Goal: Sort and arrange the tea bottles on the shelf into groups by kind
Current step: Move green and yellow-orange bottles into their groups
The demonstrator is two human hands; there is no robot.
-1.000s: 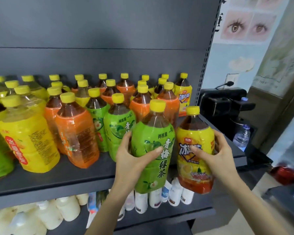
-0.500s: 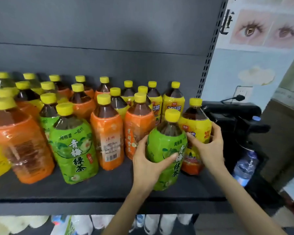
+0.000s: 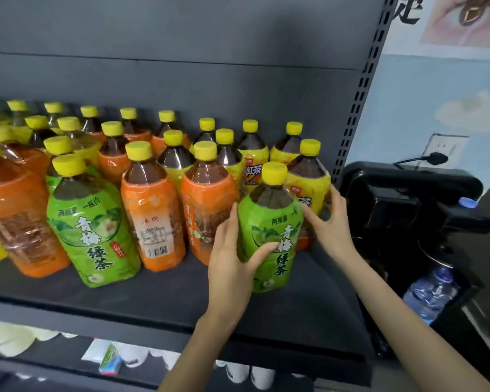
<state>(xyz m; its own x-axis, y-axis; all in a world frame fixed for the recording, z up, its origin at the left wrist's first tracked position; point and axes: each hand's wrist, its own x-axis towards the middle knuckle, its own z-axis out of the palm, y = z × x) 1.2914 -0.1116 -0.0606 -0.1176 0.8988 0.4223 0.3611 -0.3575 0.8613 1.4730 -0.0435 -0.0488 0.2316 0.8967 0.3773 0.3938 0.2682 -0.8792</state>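
Two bottles are in hand. At the far left, orange and yellow labels stand mixed. A loose green bottle (image 3: 88,224) stands at the front of the shelf (image 3: 167,301), with two orange bottles (image 3: 153,219) just beside it. My left hand (image 3: 232,258) wraps the held green bottle (image 3: 269,230), thumb across the label and fingers round the back. It sits near the shelf front, slightly tilted, and I can't tell if its base rests on the shelf. My right hand (image 3: 330,224) curls round the lower side of a yellow bottle (image 3: 309,188) just behind it, at the shelf's right end near the other yellow bottles (image 3: 253,162).

The yellow one looks about home. I'd seat it flat against its group, then let go. The green one belongs by its twin. I'd lift it clear rather than drag it past the orange ones, grip mid-body, and set it down touching the loose green bottle.
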